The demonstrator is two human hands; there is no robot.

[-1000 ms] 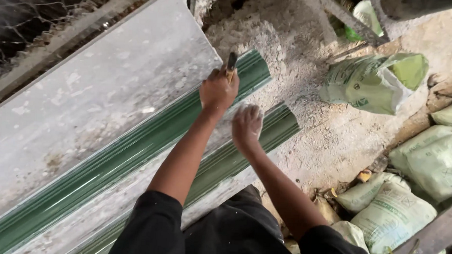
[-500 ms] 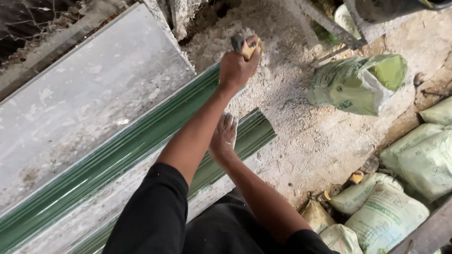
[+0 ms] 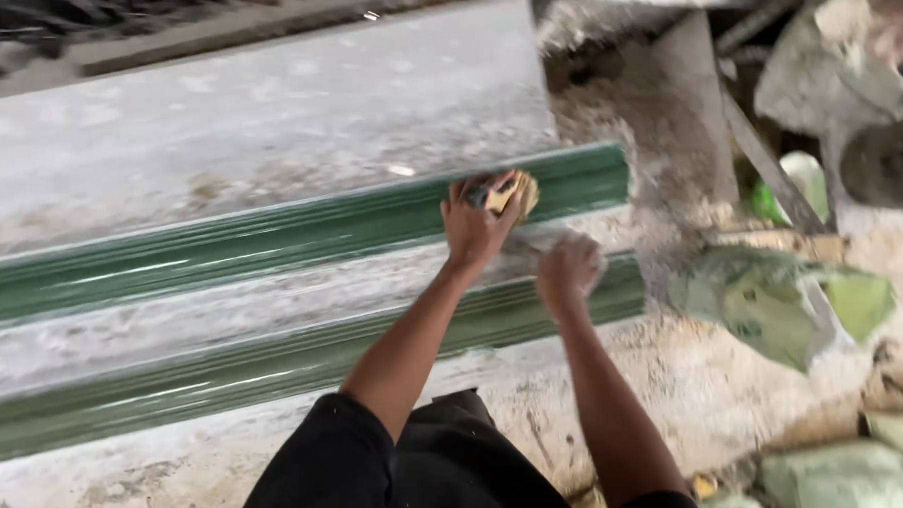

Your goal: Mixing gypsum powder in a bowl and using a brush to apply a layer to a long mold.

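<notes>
Left hand (image 3: 476,223) is up on the far long green glossy ridged moulding (image 3: 272,243), near its right end; fingers curled shut around a small yellowish pad or sponge with a dark part (image 3: 509,194), pressed against the moulding's top face; the picture is blurred here, so what exactly the pad is made of can't be told. Right hand (image 3: 567,273) sits lower and to the right, resting on the dusty grey strip between the two green pieces, just above the near long green glossy ridged moulding (image 3: 298,364); its fingers look bunched together, but whether they grip anything is too smeared to tell. Both mouldings run side by side from the left edge towards the right, lying on a broad grey dust-covered slab (image 3: 226,126); the near one ends a touch further right than the far one. Both forearms are bare, black sleeves at the bottom of the frame. Off the right end of the slab, pale sandy rubble on the ground; a slumped pale green woven sack (image 3: 780,306) lies there, well apart from the hands; more pale green sacks (image 3: 844,488) sit in the bottom right corner.
</notes>
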